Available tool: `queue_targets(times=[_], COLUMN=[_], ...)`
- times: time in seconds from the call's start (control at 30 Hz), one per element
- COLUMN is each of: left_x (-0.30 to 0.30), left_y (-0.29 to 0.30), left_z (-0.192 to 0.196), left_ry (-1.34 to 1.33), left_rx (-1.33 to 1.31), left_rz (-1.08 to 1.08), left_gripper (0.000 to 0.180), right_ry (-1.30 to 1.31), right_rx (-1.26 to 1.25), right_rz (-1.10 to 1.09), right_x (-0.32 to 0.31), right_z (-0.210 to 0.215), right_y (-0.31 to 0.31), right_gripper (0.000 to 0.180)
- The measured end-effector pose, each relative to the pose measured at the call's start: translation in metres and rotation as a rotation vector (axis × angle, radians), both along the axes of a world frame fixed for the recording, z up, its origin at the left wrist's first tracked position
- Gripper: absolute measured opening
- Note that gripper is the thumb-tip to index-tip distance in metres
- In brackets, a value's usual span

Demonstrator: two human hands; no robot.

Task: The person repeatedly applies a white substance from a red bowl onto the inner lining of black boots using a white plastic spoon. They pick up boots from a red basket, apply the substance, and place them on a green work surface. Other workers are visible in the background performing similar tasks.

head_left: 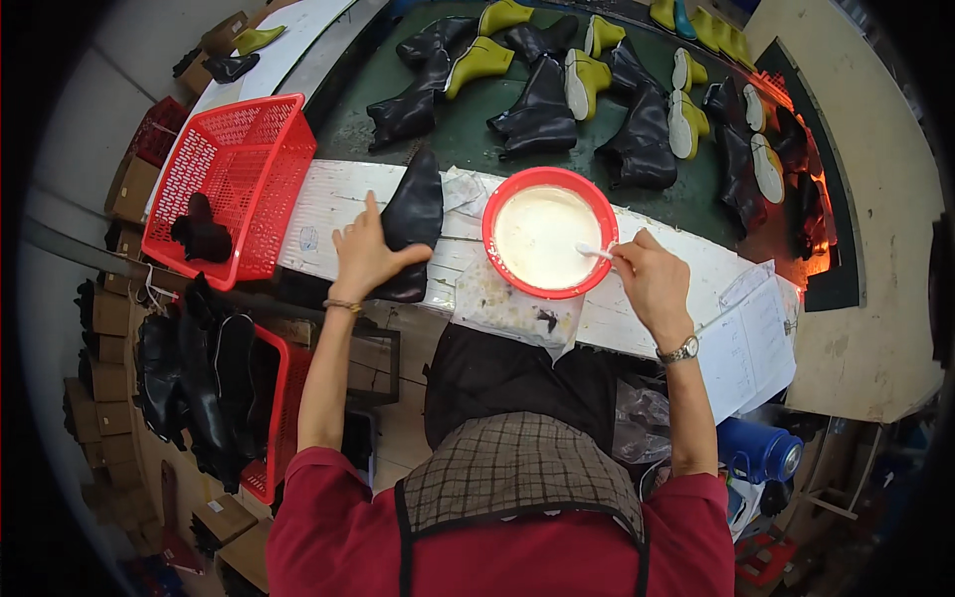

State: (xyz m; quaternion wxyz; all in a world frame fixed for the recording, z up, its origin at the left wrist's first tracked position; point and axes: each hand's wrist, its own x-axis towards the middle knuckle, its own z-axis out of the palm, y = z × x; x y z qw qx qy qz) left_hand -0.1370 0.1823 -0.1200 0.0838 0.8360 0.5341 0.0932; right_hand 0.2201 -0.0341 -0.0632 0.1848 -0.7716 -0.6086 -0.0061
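On the white bench lies a black boot upper (414, 214), its narrow end pointing away from me. My left hand (368, 249) is open at its left side, fingers spread, with the thumb reaching across the dark leather; whether it presses on it I cannot tell. To the right stands a round red basin (609, 224) of creamy white liquid (542, 239). Over its right rim my right hand (652, 279) pinches a small white brush (594, 251), whose head is at the liquid's surface.
Beyond the bench, a dark green conveyor (468, 134) carries black boot uppers and yellow-green shoe forms toward a glowing orange heater (816, 239). A red basket (269, 189) stands at left, another with black boots (214, 378) below it. Papers (746, 343) lie at right; a blue jug (758, 450) stands lower.
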Motion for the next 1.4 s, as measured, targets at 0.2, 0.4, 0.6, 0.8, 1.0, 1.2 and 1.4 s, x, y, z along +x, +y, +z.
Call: queue_targets(times=[0.2,0.4,0.6,0.8,1.0,1.2,1.4], left_x=[0.031,0.021,0.015,0.039,0.040,0.034,0.034], left_y=[-0.005,0.025,-0.004,-0.044,-0.050,-0.050,-0.044], left_z=[-0.011,0.000,0.094,0.132,0.135,0.135,0.133], left_ry=[0.051,-0.304,-0.776,-0.684,-0.754,-0.793,-0.765], left_rx=[0.048,0.029,-0.797,-1.300,-1.103,-0.867,-1.244], left_rz=[-0.081,-0.067,-0.089,-0.111,-0.142,-0.139,-0.163], left_gripper=[0.152,0.101,0.029,0.054,0.030,0.021,0.046], right_ry=[0.320,0.447,0.462,0.454,0.344,0.385,0.423], right_rx=[0.032,0.148,0.125,0.444,0.457,0.424,0.351], right_rz=[0.063,-0.068,0.010,0.414,0.394,0.372,0.415], right_x=[-0.013,0.008,0.027,-0.005,-0.008,-0.021,-0.007], right_z=[0.003,-0.013,-0.022,0.036,0.038,0.033,0.036], right_y=[-0.007,-0.018,-0.024,0.027,0.036,0.016,0.028], right_gripper=[0.014,0.014,0.016,0.016,0.017,0.018,0.016])
